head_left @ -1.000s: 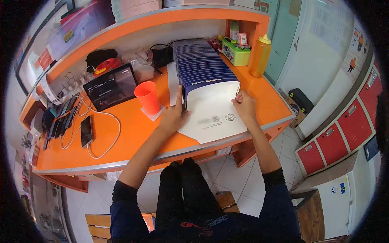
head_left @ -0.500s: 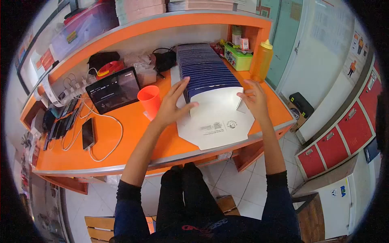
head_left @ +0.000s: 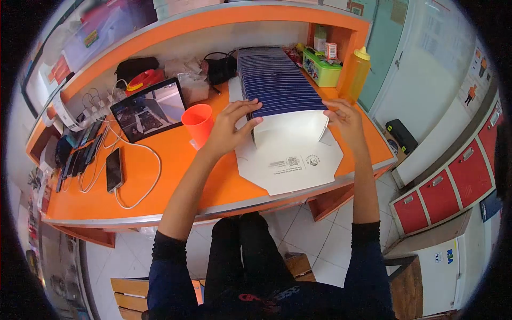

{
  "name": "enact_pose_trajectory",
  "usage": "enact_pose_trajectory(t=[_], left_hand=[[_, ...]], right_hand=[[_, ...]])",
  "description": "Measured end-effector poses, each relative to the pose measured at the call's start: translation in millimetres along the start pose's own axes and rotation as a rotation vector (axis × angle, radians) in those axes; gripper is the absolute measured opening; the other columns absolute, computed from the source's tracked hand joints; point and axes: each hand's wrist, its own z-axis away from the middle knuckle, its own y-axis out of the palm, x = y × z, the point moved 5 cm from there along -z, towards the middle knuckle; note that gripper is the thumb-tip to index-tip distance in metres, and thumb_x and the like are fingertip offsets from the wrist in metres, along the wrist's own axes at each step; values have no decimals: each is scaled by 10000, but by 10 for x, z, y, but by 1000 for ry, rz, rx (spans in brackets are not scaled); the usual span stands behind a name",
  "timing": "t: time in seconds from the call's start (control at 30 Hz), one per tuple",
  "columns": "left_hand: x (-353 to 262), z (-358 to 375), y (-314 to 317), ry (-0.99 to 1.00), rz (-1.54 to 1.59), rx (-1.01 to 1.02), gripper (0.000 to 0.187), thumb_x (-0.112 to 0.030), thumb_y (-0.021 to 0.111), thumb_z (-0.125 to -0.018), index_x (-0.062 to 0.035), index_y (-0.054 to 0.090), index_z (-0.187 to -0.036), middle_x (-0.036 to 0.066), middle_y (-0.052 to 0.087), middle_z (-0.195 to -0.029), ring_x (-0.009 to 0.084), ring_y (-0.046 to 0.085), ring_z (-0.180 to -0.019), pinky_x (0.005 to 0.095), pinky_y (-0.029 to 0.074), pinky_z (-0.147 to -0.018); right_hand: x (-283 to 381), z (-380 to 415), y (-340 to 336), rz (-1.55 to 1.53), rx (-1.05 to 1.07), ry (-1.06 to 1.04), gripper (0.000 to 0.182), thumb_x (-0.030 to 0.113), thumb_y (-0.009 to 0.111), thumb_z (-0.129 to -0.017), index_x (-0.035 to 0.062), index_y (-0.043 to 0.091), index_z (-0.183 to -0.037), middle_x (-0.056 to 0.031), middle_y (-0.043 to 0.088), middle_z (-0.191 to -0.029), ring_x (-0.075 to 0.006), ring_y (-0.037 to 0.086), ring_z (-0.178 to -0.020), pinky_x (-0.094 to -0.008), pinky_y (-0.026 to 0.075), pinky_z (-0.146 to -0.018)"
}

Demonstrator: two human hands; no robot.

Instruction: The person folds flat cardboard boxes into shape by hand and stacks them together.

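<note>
A long row of nested cardboard food boxes [head_left: 277,74], dark blue with white stripes, runs back across the desk. At its near end a partly folded cardboard box [head_left: 290,128] shows its white inside. Its flat white flap [head_left: 298,170], printed with a QR code and a round logo, lies toward the desk edge. My left hand [head_left: 230,128] grips the left upright corner, thumb in front and fingers bent over the top. At the right corner, my right hand [head_left: 346,122] pinches the side wall between thumb and fingers.
An orange cup [head_left: 198,125] stands just left of my left forearm. Behind it leans a tablet [head_left: 148,111]; a phone [head_left: 114,170] with a white cable lies further left. A yellow squeeze bottle [head_left: 354,74] and a green box [head_left: 321,69] stand at the back right.
Both hands have closed in on the near box's upper corners, fingers now bent onto its edges. The view has shifted slightly, and the tablet screen shows a different picture.
</note>
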Motion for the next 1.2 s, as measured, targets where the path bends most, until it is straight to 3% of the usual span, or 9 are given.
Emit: enact_pose_trajectory(t=[0.3, 0.53, 0.63, 0.73, 0.8, 0.87, 0.97, 1.07, 1.2], left_hand=[[-2, 370, 128, -212, 72, -53, 960, -348, 809, -698, 50, 259, -1376, 291, 389, -1314, 378, 489, -1179, 391, 426, -986], [-864, 1113, -66, -186, -207, 173, 548, -212, 697, -797, -6, 482, -1257, 194, 517, -1265, 371, 512, -1163, 459, 388, -1032], [-1368, 1931, -343, 102, -199, 50, 333, -180, 678, -830, -38, 581, -1116, 135, 615, -1103, 297, 604, -1016, 394, 497, -900], [-1102, 3502, -449, -455, -236, 101, 346, -165, 670, -820, -46, 590, -1135, 137, 623, -1039, 299, 609, -969, 400, 489, -885], [-1078, 4897, -546, -891, -462, -23, 363, -159, 627, -852, -11, 560, -1177, 178, 607, -1112, 359, 578, -1036, 421, 472, -898], [-1259, 6765, -575, -1522, -343, -481, 474, -229, 707, -831, -20, 525, -1216, 163, 583, -1179, 325, 580, -1042, 392, 481, -882], [-2328, 7880, -864, -1955, -882, -553, 651, -281, 708, -800, 86, 437, -1264, 293, 516, -1214, 442, 473, -1146, 465, 375, -981], [-3087, 8714, -815, -2239, -1106, -659, 773, -317, 738, -768, 117, 385, -1300, 320, 478, -1249, 462, 434, -1189, 472, 357, -1005], [-3241, 9807, -287, -2292, -266, -1135, 848, -344, 694, -830, 81, 234, -1402, 288, 515, -1238, 386, 542, -1119, 443, 440, -938]], right_hand=[[-151, 175, 21, -53, -13, 18, 373, 108, 680, -851, 30, 555, -1194, -83, 567, -1126, -171, 619, -869, -258, 528, -737], [-185, 814, 34, 591, -394, -279, 306, 74, 627, -887, -13, 532, -1164, -129, 565, -1162, -203, 538, -1077, -312, 465, -883], [131, 1451, 513, 136, -567, -226, 187, 92, 561, -927, -28, 556, -1071, -136, 592, -979, -227, 584, -900, -360, 486, -825], [516, 2089, 1495, -304, -63, -517, 182, 100, 508, -941, -22, 580, -1056, -99, 593, -761, -216, 587, -655, -363, 506, -712], [472, 2653, 2394, -435, 370, -63, 183, 105, 516, -942, -14, 602, -1050, -87, 614, -716, -202, 587, -573, -321, 512, -642], [717, 3144, 3160, -335, 636, 30, 186, 155, 595, -903, 4, 626, -1006, -134, 678, -852, -221, 676, -707, -286, 512, -625], [787, 4013, 4291, -267, 1170, 118, 268, 234, 577, -908, 2, 609, -1038, -160, 674, -915, -305, 664, -834, -362, 520, -710], [512, 5029, 5290, -146, 1382, -66, 419, 291, 604, -875, -12, 548, -1159, -233, 599, -1114, -348, 617, -953, -454, 481, -838], [552, 5501, 5956, 233, 1563, 72, 563, 338, 621, -847, -5, 465, -1266, -269, 448, -1299, -391, 510, -1135, -473, 432, -951]])
